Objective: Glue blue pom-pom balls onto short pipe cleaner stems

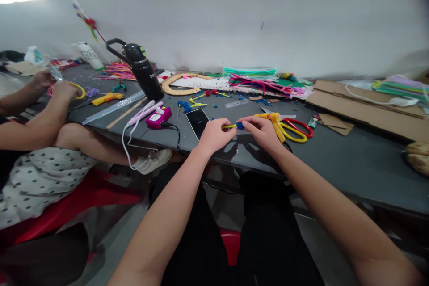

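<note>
Near the table's front edge my left hand (pixel 217 135) pinches a short yellow-green pipe cleaner (pixel 229 126). At its right end sits a small blue fuzzy piece (pixel 240 125), which my right hand (pixel 262 132) grips between thumb and fingers. Just left of my left hand lies a phone (pixel 193 118) with a dark screen and blue bits on it. Beside my right hand are a yellow glue gun (pixel 276 126) and scissors (pixel 305 130) with red and yellow handles, partly overlapping. Blue pipe cleaner pieces (pixel 185 106) lie behind the phone.
A black bottle (pixel 145 73) stands at left behind a magenta power box (pixel 158 118) with cables. Pipe cleaner bundles (pixel 250 72) and cardboard sheets (pixel 365 105) line the wall. A cardboard ring (pixel 170 86) lies between. At far left, another person's hands (pixel 65 90) hold yellow-handled scissors.
</note>
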A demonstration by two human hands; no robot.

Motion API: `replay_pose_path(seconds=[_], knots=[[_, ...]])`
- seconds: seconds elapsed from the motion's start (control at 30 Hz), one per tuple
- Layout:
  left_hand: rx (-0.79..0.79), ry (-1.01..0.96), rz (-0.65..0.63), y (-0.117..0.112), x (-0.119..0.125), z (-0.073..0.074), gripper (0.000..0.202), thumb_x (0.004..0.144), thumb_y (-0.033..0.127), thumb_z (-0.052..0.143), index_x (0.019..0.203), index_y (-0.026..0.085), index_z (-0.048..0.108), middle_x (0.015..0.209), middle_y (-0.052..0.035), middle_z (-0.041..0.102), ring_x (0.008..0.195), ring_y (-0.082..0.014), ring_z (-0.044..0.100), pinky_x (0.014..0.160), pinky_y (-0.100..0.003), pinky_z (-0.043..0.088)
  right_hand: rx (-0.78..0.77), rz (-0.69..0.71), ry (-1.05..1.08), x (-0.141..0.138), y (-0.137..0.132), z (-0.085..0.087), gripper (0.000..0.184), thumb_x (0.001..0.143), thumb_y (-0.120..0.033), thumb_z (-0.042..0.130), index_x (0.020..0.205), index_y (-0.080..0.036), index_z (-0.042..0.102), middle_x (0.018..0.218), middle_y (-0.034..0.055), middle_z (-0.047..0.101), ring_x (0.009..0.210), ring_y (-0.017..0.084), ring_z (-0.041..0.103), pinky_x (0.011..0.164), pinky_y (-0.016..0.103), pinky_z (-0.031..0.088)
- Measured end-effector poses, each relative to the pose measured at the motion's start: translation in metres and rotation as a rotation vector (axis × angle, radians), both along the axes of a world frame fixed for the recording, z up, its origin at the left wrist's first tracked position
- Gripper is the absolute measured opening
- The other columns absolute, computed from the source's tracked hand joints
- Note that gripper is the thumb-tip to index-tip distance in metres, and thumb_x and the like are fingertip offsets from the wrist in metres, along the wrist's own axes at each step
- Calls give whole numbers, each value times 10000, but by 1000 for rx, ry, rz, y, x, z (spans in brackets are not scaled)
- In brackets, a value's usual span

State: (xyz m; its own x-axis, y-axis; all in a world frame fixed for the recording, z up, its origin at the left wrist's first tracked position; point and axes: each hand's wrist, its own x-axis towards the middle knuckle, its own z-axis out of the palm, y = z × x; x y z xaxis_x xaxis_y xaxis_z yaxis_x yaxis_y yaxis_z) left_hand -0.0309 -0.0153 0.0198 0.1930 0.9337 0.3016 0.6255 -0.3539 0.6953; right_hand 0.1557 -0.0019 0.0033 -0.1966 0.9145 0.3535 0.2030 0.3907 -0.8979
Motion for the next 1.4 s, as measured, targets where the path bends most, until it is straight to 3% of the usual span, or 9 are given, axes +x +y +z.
replay_pose_path(seconds=[1.4], knots=[[6, -53, 4, 0, 1, 2, 258, 819, 396, 590, 732, 169, 675, 749, -47, 698, 715, -165, 616, 663, -278, 446, 30, 49, 22, -1, -2, 1, 228, 801, -345, 671, 963, -197, 732, 978, 61, 730, 914, 212, 669, 859, 355, 537]])
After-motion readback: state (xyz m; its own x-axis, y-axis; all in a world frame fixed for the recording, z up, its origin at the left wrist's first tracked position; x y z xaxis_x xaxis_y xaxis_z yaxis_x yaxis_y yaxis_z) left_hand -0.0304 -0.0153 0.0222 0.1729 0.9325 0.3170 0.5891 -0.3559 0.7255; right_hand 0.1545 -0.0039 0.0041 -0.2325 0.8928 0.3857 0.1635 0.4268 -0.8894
